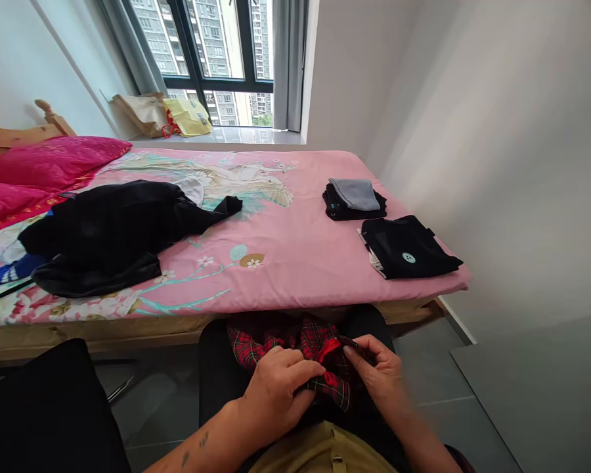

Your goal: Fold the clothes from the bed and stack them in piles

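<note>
A red and dark plaid garment (256,341) with a bright red trim lies bunched across my lap, over black trousers. My left hand (283,387) is closed on its near part, thumb and forefinger pinched beside the red trim. Slightly farther right, my right hand (378,374) pinches a dark edge of the same cloth between thumb and fingers. Between the two hands the red trim shows in a loop. Folds hide the garment's full shape, and I cannot tell what kind it is.
Ahead is a bed with a pink floral sheet (295,263). A black clothes heap (113,230) lies left, near magenta pillows (54,161). Folded dark clothes (408,246) and a stack topped with grey cloth (355,194) sit right. A black chair (49,414) stands at my left.
</note>
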`<control>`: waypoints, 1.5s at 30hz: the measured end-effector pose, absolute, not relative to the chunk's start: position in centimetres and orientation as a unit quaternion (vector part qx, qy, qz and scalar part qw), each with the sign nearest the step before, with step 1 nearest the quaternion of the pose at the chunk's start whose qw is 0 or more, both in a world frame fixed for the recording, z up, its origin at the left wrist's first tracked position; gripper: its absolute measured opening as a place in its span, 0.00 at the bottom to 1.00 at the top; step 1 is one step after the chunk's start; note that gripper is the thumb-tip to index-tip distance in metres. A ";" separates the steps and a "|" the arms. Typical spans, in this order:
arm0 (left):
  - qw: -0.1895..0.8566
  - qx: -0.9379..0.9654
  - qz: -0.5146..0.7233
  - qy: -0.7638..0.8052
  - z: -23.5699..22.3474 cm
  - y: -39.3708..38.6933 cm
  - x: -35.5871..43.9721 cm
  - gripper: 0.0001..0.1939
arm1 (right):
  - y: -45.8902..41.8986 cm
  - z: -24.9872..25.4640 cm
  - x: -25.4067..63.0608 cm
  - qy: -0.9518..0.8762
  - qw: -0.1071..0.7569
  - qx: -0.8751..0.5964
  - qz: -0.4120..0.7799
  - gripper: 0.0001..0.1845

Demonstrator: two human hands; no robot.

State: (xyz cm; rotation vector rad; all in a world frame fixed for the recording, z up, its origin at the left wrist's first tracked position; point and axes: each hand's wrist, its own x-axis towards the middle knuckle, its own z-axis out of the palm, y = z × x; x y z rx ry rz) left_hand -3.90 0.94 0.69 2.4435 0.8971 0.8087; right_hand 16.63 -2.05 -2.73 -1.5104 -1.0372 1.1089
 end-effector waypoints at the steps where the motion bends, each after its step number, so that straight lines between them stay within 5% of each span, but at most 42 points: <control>1: 0.174 0.886 0.297 0.310 0.4 0.9 -3.5 0.16 | -2.2 -2.6 16.8 -0.424 0.481 -0.616 0.457 0.19; 9: 0.133 0.894 0.301 0.304 -0.8 -0.2 -0.8 0.05 | -4.0 -0.2 16.6 -0.541 0.421 -0.550 0.477 0.19; 17: 0.182 0.861 0.353 0.318 -0.8 -0.9 0.9 0.03 | -5.4 -0.6 17.9 -0.430 0.456 -0.529 0.572 0.19; 27: 0.182 0.842 0.411 0.298 -0.6 -1.3 1.4 0.02 | -6.7 -1.0 18.5 -0.531 0.500 -0.547 0.411 0.11; 38: 0.330 0.783 0.404 0.340 -0.8 -2.1 1.9 0.04 | -7.3 -0.8 18.4 -0.587 0.524 -0.527 0.322 0.06; 45: 0.392 0.739 0.396 0.379 -1.5 -2.1 2.2 0.04 | -7.4 -0.4 19.3 -0.569 0.445 -0.548 0.422 0.14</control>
